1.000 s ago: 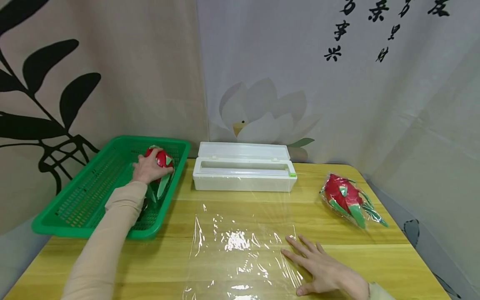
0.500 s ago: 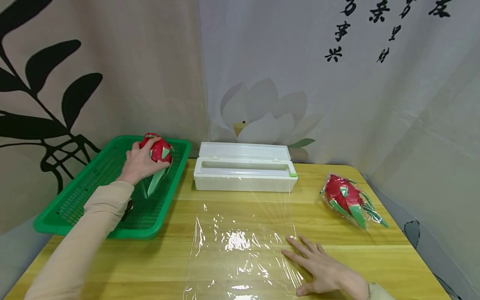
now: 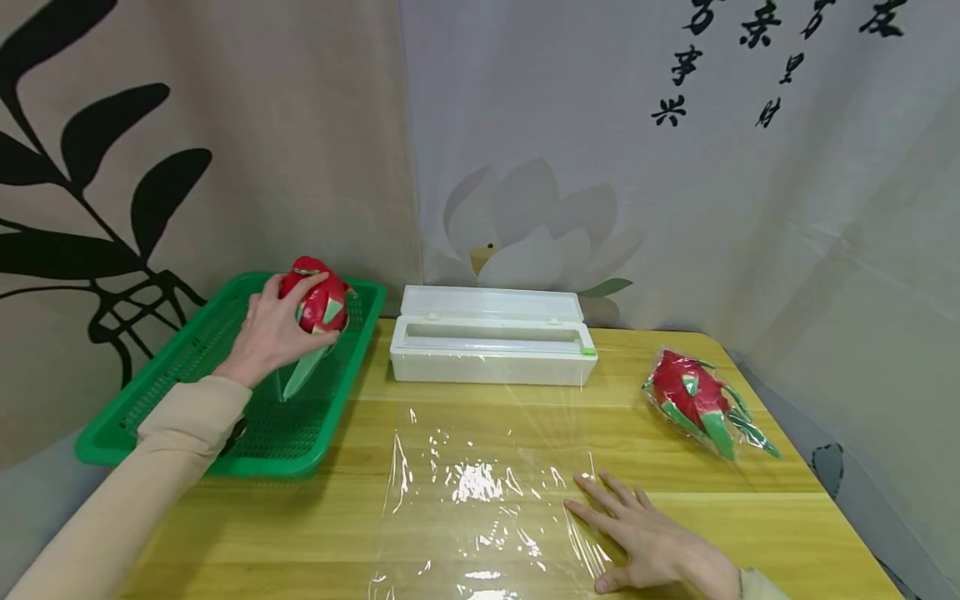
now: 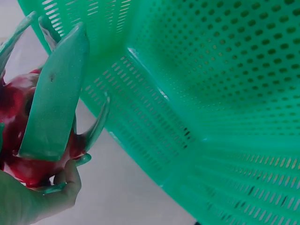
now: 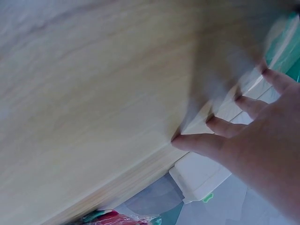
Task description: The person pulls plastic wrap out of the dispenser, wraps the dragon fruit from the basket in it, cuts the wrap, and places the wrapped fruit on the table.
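My left hand (image 3: 273, 332) grips a red dragon fruit (image 3: 324, 302) with green leafy scales, held over the green basket (image 3: 352, 392). In the left wrist view the dragon fruit (image 4: 18, 108) shows at the left, thumb and fingers curled round its underside, with the basket wall (image 4: 140, 112) beside it. Clear plastic film (image 3: 450, 533) stretches from the white dispenser box (image 3: 487, 367) toward the table's front. My right hand (image 3: 652, 537) lies with fingers spread at the film's right edge, fingertips pressing down. The right wrist view shows this hand (image 5: 258, 136) with its fingertips on the wooden surface.
A second dragon fruit (image 3: 690, 392), wrapped in clear film, lies on the right of the wooden table (image 3: 787, 525). The dispenser's lid (image 3: 491, 302) is raised at the back. A printed curtain (image 3: 525, 125) hangs behind the table.
My left hand has lifted the dragon fruit up from inside the basket, shifting slightly toward the left, and the fruit shows more fully. The right hand and the film have stayed in place.
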Tool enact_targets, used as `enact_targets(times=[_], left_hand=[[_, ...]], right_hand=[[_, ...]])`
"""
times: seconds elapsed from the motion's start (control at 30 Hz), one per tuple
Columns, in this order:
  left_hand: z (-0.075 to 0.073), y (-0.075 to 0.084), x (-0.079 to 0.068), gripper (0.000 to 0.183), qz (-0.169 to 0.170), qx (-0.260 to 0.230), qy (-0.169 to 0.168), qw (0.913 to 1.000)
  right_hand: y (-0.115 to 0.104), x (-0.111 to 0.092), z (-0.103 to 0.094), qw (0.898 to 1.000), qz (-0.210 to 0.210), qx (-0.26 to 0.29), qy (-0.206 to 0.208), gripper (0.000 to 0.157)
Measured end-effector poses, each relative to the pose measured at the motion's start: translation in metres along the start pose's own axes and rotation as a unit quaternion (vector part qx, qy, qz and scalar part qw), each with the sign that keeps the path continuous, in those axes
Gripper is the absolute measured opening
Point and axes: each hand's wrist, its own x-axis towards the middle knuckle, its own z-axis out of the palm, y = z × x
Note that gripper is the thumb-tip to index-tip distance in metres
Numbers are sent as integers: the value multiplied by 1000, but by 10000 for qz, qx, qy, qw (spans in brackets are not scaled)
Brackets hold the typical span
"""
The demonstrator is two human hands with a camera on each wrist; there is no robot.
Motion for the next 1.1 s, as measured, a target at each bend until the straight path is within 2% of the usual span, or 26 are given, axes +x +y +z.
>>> enact_targets(times=[0.23, 0.43, 0.6, 0.77, 0.97, 1.1], left_hand=[[-3, 18, -2, 79, 680, 154, 163, 9974], [-4, 37, -1, 77, 1391, 299, 339, 9892], [-3, 59, -2, 81, 2101, 365, 385, 9762], [0, 84, -6, 84, 2720, 366, 233, 9613], [11, 113, -11, 80, 3449, 396, 19, 9378], [20, 132, -19, 79, 3767, 407, -179, 9253]], right_hand=[[-1, 0, 1, 10000, -11, 18, -12, 92], [-1, -1, 1, 10000, -31, 28, 3, 92], [-1, 0, 0, 10000, -72, 3, 37, 91], [-1, 0, 0, 10000, -24, 27, 19, 91], [0, 0, 1, 9998, -139, -17, 130, 91], [1, 0, 2, 9998, -154, -22, 154, 92]])
